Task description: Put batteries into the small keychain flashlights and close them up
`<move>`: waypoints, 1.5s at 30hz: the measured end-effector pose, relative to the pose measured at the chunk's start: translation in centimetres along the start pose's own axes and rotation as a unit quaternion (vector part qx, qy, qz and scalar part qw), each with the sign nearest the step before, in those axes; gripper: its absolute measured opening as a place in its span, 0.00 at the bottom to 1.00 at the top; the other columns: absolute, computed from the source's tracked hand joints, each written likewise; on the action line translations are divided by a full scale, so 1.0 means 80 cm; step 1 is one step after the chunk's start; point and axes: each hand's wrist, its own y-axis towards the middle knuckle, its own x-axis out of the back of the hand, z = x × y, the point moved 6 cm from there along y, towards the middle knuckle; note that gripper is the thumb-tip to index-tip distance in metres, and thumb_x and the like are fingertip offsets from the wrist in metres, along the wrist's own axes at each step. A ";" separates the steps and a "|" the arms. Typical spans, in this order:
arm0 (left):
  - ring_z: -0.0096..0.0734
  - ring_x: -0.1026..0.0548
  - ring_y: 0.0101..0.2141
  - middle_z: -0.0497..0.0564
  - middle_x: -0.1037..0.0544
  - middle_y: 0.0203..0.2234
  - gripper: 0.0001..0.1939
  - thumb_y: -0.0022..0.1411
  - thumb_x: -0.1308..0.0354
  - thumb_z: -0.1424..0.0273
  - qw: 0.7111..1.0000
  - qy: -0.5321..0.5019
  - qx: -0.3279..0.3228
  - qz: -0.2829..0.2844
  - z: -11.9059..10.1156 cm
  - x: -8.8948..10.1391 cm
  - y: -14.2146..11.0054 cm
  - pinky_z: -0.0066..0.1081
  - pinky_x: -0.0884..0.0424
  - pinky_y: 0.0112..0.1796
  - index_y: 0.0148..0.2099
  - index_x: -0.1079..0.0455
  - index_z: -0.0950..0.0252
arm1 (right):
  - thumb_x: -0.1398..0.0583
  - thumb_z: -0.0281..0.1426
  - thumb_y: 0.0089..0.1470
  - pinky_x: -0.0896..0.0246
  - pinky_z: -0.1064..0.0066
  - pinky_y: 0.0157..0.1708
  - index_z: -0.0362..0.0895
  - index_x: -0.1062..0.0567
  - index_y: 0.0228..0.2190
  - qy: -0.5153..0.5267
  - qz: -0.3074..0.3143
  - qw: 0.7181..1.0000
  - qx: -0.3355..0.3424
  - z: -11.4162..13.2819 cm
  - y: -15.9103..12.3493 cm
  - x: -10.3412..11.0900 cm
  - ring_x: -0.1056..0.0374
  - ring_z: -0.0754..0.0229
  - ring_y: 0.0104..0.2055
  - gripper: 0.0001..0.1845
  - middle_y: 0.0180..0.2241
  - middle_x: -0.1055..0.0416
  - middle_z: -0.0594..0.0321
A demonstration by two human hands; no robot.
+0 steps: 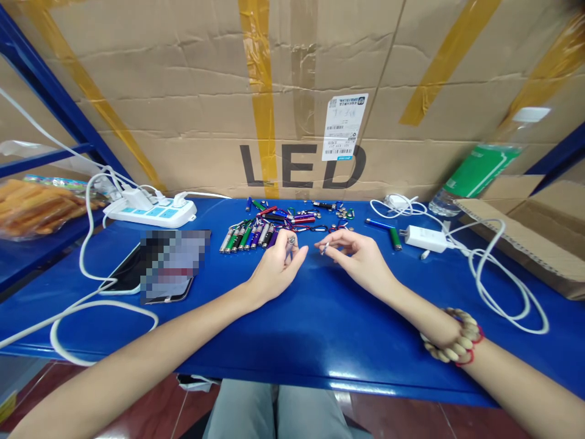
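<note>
My left hand (280, 265) is curled, palm inward, around small silver pieces (291, 241) at its fingers. They look like button cells, though most of them are hidden. A short gap away, my right hand (359, 259) pinches a small round silver button cell (325, 248) between thumb and fingertips. Just left of and behind my left hand lies a row of small metal pen torches (247, 238) in silver, green, blue, purple and black. More torches with carabiner clips (319, 228) are heaped behind. Loose button cells (343, 214) lie near the carton. A blue tube (378, 224) and a green tube (395, 238) are to the right.
Two phones (123, 271) lie left on the blue shelf (292, 341). Behind them stands a white power strip (158, 213) with cables. At right are a charger (426, 238), looped white cable (479, 268), a bottle (479, 167) and an open box (516, 235). A large carton (192, 91) forms the back.
</note>
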 end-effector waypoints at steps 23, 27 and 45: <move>0.23 0.35 0.21 0.43 0.35 0.23 0.03 0.63 0.56 0.69 0.994 0.045 -0.080 0.057 -0.006 -0.014 -0.010 0.23 0.40 0.24 0.37 0.47 0.62 | 0.48 0.24 0.56 0.33 0.72 0.36 0.44 0.25 0.39 -0.153 0.051 0.958 0.235 0.036 -0.020 -0.011 0.29 0.63 0.38 0.14 0.38 0.26 0.60; 0.24 0.33 0.22 0.44 0.34 0.24 0.03 0.63 0.55 0.69 0.998 0.044 -0.045 0.003 -0.002 -0.006 -0.005 0.24 0.40 0.25 0.37 0.48 0.61 | 0.52 0.26 0.59 0.35 0.74 0.33 0.46 0.31 0.48 -0.183 0.058 0.968 0.160 0.030 -0.018 -0.012 0.30 0.65 0.33 0.19 0.40 0.27 0.61; 0.19 0.43 0.16 0.39 0.43 0.18 0.04 0.62 0.54 0.71 0.994 0.052 -0.095 0.019 -0.008 -0.010 -0.005 0.21 0.46 0.20 0.34 0.47 0.62 | 0.49 0.33 0.58 0.49 0.74 0.20 0.40 0.29 0.46 -0.407 0.107 0.875 0.239 0.032 -0.022 -0.030 0.32 0.65 0.25 0.17 0.28 0.28 0.61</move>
